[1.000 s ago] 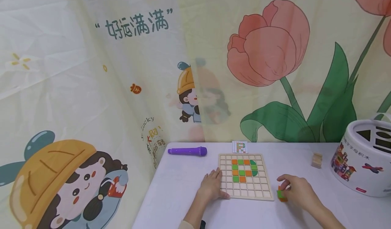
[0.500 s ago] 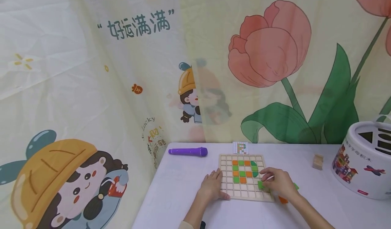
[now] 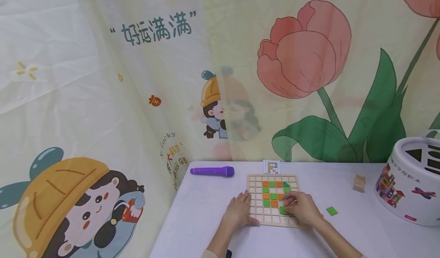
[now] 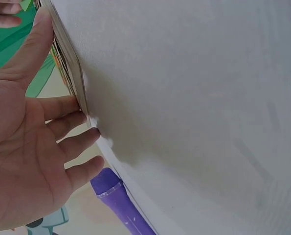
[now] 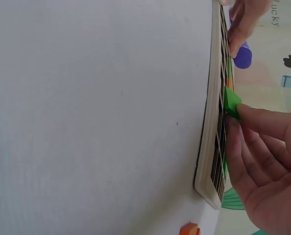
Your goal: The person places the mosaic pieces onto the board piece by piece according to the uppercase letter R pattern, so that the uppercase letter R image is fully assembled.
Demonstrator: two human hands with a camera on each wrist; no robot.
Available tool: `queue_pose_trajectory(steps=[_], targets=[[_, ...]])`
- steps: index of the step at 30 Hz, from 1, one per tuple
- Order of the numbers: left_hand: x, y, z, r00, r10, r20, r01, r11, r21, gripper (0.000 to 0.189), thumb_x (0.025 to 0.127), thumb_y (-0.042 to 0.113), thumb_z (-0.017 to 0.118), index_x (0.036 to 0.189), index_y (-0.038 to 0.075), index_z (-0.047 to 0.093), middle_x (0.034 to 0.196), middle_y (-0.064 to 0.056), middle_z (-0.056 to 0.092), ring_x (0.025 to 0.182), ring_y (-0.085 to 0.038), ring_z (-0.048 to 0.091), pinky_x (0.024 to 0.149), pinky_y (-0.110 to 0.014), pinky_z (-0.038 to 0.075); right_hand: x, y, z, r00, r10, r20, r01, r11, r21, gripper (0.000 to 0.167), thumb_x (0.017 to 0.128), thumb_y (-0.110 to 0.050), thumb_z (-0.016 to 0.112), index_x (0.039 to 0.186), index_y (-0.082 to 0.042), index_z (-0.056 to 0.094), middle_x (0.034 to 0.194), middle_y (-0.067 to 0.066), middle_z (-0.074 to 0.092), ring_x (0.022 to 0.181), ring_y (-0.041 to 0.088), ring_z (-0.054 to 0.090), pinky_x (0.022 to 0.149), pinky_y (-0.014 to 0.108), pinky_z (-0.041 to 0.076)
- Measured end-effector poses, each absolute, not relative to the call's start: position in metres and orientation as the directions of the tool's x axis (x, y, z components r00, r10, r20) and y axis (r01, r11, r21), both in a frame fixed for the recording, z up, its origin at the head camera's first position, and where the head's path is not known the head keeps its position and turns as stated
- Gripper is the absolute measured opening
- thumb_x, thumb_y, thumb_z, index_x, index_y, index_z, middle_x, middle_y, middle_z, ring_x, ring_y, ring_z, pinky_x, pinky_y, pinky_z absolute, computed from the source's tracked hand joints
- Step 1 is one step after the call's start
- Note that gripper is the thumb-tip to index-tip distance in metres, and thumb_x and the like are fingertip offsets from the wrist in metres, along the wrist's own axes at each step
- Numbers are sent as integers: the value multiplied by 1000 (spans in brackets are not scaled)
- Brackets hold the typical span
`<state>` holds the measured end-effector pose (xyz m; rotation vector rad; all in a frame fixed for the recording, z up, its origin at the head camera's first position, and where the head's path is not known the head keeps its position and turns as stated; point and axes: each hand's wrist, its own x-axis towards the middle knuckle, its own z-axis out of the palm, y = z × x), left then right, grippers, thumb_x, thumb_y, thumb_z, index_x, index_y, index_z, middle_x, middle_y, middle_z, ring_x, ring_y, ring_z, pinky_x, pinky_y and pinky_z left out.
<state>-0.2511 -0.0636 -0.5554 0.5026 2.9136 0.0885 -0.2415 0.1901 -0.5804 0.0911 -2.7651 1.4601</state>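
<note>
A wooden grid board (image 3: 256, 208) lies on the white table, with orange and green tiles (image 3: 273, 196) set in several of its cells. My left hand (image 3: 237, 209) rests against the board's left side, fingers extended along the edge and thumb at the near corner. Over the lower right part of the board, my right hand (image 3: 302, 209) pinches a green square tile (image 5: 232, 103) between thumb and fingers. The tile is tilted in the right wrist view; whether it touches the board I cannot tell. My right hand covers some cells and tiles.
A loose green tile (image 3: 331, 211) lies right of the board, near partly hidden orange pieces (image 5: 189, 228). Behind the board is a patterned card (image 3: 271, 167). A purple toy microphone (image 3: 212, 171) lies back left; wooden blocks (image 3: 359, 183) and a white bucket (image 3: 409, 181) stand right.
My right hand has picked up a green tile from beside the board and carried it left over the lower right cells. A green tile now lies apart on the table. My left hand stays put.
</note>
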Motion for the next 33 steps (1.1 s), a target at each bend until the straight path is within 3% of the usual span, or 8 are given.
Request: queue_pose_trajectory(steps=[8,16,23,33], targets=[[-250,-62,-557,-924,345,-167,333,938,95,113,71,62,84,158,5,42,166,-11,38,152,-29,37,124,-49,34,-241,187,-587,-995,-52,86,-99,648,-755,21,78,2,87,92,-12,77,74,-9,66,70,9,60,62,22,52],[-250,-63,-556,-922,350,-164,339,936,93,113,72,63,84,158,4,42,166,-11,39,152,-30,38,124,-49,34,-238,195,-585,-992,-75,97,-122,669,-733,23,81,-6,88,101,-14,78,80,-12,68,75,6,63,64,22,54],[-249,-62,-555,-922,348,-168,336,937,96,112,72,62,83,158,4,42,166,-11,39,152,-30,37,124,-50,34,-228,217,-567,-985,-52,167,-156,688,-708,21,84,-4,85,102,-10,79,85,-9,73,79,10,67,69,24,57],[-251,-64,-558,-924,350,-156,338,936,96,112,72,63,83,158,4,42,166,-11,38,152,-30,37,124,-50,34,-212,251,-557,-993,-39,113,-105,729,-676,22,82,-1,84,101,-9,78,88,-5,74,81,13,67,68,24,57]])
